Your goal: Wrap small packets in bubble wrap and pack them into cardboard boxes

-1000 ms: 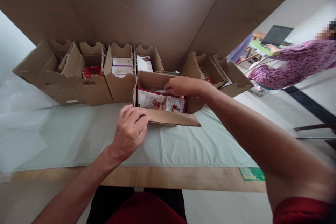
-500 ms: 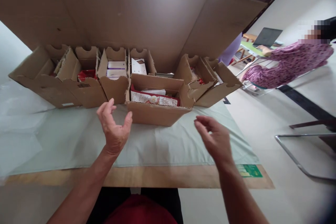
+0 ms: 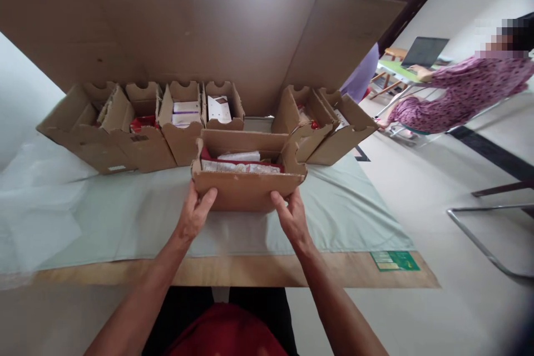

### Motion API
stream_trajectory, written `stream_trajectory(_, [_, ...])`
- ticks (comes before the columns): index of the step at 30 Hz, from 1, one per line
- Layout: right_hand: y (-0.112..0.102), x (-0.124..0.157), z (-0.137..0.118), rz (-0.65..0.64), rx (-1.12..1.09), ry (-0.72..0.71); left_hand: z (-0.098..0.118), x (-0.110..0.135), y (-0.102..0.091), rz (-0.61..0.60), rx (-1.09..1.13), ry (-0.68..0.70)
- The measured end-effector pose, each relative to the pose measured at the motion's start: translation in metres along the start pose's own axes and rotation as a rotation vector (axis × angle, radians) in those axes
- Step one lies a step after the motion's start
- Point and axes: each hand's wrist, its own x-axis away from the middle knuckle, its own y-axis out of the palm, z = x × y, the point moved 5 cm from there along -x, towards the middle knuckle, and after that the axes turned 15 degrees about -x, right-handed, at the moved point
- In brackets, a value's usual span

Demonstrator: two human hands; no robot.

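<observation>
A brown cardboard box (image 3: 246,191), open at the top, sits crosswise in front of a row of similar boxes. Inside it lie a red and white patterned packet (image 3: 242,167) and a white piece (image 3: 240,156). My left hand (image 3: 195,212) grips its left end, thumb on the near wall. At the right end my right hand (image 3: 292,216) holds it the same way. The other fingers of both hands are partly hidden behind the box ends.
Several cardboard boxes (image 3: 152,150) with packets stand along a tall cardboard panel (image 3: 208,28). A pale green cloth (image 3: 233,239) covers the table. Clear plastic sheeting (image 3: 41,211) lies at left. A person in a pink patterned garment (image 3: 454,97) sits at a laptop (image 3: 425,51) on the right.
Both hands have moved inward and closed on the two ends of the front box. The box now sits slightly nearer to me and a little turned. My view has shifted slightly.
</observation>
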Motion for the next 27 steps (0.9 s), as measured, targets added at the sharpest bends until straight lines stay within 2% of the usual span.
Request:
stream_trajectory(3, [0.029,0.014,-0.021,-0.081,0.015,-0.011,0.004,0.024,-0.046,0.132,-0.090,-0.007])
stream_trajectory(5, [0.053,0.012,-0.039,-0.137,0.036,-0.038,0.014,0.025,-0.078,0.231,-0.143,0.040])
stream_trajectory(7, [0.066,0.008,-0.057,-0.154,0.071,-0.074,0.030,0.019,-0.097,0.286,-0.156,0.112])
stream_trajectory(9, [0.063,0.008,-0.072,-0.130,0.123,-0.105,0.046,0.014,-0.096,0.284,-0.138,0.166])
stream_trajectory(11, [0.045,0.015,-0.081,-0.063,0.195,-0.122,0.056,0.016,-0.079,0.224,-0.107,0.172])
stream_trajectory(13, [0.025,0.029,-0.087,0.008,0.267,-0.130,0.058,0.026,-0.060,0.142,-0.077,0.136])
stream_trajectory(15, [0.017,0.043,-0.090,0.040,0.315,-0.127,0.051,0.041,-0.054,0.089,-0.062,0.069])
stream_trajectory(17, [0.029,0.050,-0.091,-0.001,0.321,-0.120,0.040,0.051,-0.066,0.095,-0.078,0.014])
stream_trajectory(19, [0.053,0.050,-0.093,-0.081,0.297,-0.123,0.034,0.052,-0.092,0.163,-0.119,0.008])
stream_trajectory(21, [0.072,0.044,-0.097,-0.142,0.264,-0.151,0.037,0.047,-0.114,0.250,-0.156,0.057])
stream_trajectory(23, [0.074,0.039,-0.101,-0.132,0.248,-0.183,0.047,0.041,-0.117,0.287,-0.171,0.103])
stream_trajectory(25, [0.057,0.040,-0.102,-0.062,0.281,-0.192,0.054,0.041,-0.100,0.238,-0.166,0.102])
stream_trajectory(27, [0.031,0.048,-0.098,0.024,0.349,-0.179,0.055,0.045,-0.072,0.131,-0.128,0.069])
